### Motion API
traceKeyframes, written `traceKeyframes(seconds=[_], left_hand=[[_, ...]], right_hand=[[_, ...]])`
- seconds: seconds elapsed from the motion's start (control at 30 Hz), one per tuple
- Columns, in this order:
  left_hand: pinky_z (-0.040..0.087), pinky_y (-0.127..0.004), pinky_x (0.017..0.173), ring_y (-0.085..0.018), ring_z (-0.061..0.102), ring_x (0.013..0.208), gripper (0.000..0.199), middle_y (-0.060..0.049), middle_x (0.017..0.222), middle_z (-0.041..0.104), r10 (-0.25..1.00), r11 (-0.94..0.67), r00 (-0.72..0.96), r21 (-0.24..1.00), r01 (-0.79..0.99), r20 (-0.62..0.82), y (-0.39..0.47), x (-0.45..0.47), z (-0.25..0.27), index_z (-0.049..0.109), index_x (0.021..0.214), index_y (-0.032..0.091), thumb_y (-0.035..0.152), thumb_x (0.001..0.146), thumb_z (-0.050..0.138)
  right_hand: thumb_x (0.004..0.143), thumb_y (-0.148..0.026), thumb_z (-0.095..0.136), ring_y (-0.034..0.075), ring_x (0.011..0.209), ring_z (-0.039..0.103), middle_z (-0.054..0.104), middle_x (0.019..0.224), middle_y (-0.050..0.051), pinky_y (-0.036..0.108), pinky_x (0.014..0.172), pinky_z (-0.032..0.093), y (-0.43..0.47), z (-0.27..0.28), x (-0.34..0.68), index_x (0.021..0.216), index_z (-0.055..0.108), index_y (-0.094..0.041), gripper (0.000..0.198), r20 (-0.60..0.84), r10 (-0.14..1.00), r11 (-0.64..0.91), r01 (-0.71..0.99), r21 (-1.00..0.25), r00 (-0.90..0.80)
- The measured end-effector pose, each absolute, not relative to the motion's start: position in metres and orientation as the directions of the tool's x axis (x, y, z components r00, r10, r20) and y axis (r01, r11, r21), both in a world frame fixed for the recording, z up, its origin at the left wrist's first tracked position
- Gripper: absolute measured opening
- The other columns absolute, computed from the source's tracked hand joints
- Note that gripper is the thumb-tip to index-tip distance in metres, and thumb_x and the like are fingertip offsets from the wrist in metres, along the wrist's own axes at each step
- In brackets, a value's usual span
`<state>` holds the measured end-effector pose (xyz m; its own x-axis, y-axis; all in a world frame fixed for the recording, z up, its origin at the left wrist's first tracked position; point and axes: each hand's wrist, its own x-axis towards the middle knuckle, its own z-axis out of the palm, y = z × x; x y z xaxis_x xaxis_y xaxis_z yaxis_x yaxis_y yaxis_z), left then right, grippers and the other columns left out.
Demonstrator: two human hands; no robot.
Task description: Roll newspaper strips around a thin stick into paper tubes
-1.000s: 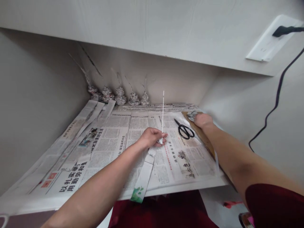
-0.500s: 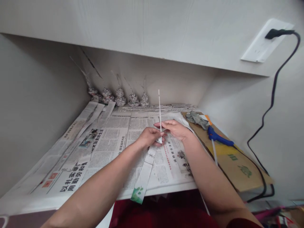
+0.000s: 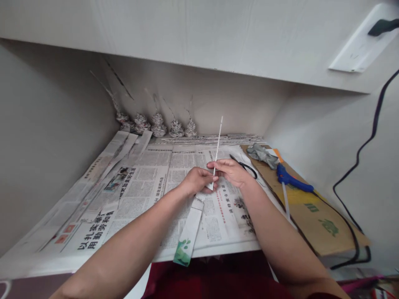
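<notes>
A long paper strip, mostly white with a green leaf print at its near end, runs up to my fingers and hangs over the table's front edge. From its upper end a thin white paper tube slants up and slightly right. My left hand is closed, its thumb and fingers pinching the strip where it wraps into the tube. My right hand is closed around the tube's lower part from the other side, thumb and fingertips pressed to it. The fingers partly hide the rolled end.
Newspaper covers the table. Woven paper gourds stand along the back wall, beside a pile of thin paper sticks. On the right are black-handled scissors, a blue glue gun, a grey cloth and cardboard. Cut strips lie left.
The tube has tipped from nearly upright to leaning right. Both hands stay close together at the strip. The view has turned slightly, and the scissors show more beside my right hand.
</notes>
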<state>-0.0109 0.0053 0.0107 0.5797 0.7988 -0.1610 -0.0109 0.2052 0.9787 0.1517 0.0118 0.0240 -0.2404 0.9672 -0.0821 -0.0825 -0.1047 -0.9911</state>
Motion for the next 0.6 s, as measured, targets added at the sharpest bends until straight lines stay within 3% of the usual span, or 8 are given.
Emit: traceKeyframes(seconds=[0.13, 0.33, 0.5, 0.6], left_hand=[[0.055, -0.027, 0.058, -0.014, 0.063, 0.064, 0.038, -0.008, 0.07, 0.067, 0.78, 0.208, 0.603, 0.978, -0.002, -0.165, 0.0047, -0.0103, 0.0101, 0.066, 0.069, 0.009, 0.045, 0.062, 0.073], [0.055, -0.027, 0.058, -0.015, 0.063, 0.065, 0.038, -0.008, 0.071, 0.066, 0.798, 0.201, 0.584, 0.979, -0.019, -0.153, 0.0055, -0.0101, 0.0096, 0.066, 0.071, 0.009, 0.046, 0.062, 0.073], [0.055, -0.026, 0.057, -0.014, 0.063, 0.063, 0.037, -0.008, 0.071, 0.066, 0.776, 0.219, 0.605, 0.976, 0.006, -0.177, 0.0059, -0.0095, 0.0079, 0.066, 0.071, 0.009, 0.045, 0.063, 0.073], [0.055, -0.026, 0.056, -0.014, 0.064, 0.063, 0.038, -0.007, 0.071, 0.066, 0.799, 0.211, 0.577, 0.978, -0.007, -0.168, 0.0058, -0.0094, 0.0092, 0.066, 0.073, 0.009, 0.045, 0.062, 0.073]], right_hand=[[0.06, -0.038, 0.078, 0.009, 0.057, 0.052, 0.067, 0.077, 0.004, 0.024, 0.054, 0.041, 0.0139, 0.0231, 0.152, 0.07, 0.07, -0.015, 0.026, -0.073, 0.993, -0.081, -0.086, -0.993, -0.093], [0.066, -0.04, 0.073, 0.015, 0.068, 0.058, 0.067, 0.082, 0.007, 0.028, 0.06, 0.044, 0.0119, 0.0261, 0.1554, 0.086, 0.072, -0.015, 0.032, -0.078, 0.958, -0.107, -0.091, -0.99, -0.277], [0.061, -0.036, 0.078, 0.01, 0.061, 0.054, 0.067, 0.079, 0.004, 0.025, 0.057, 0.042, 0.0122, 0.0261, 0.1548, 0.07, 0.07, -0.016, 0.024, -0.074, 0.991, -0.089, -0.131, -0.987, -0.115], [0.063, -0.039, 0.076, 0.014, 0.069, 0.058, 0.067, 0.083, 0.006, 0.027, 0.06, 0.045, 0.011, 0.0272, 0.1541, 0.079, 0.071, -0.015, 0.029, -0.087, 0.973, -0.113, -0.111, -0.987, -0.215]])
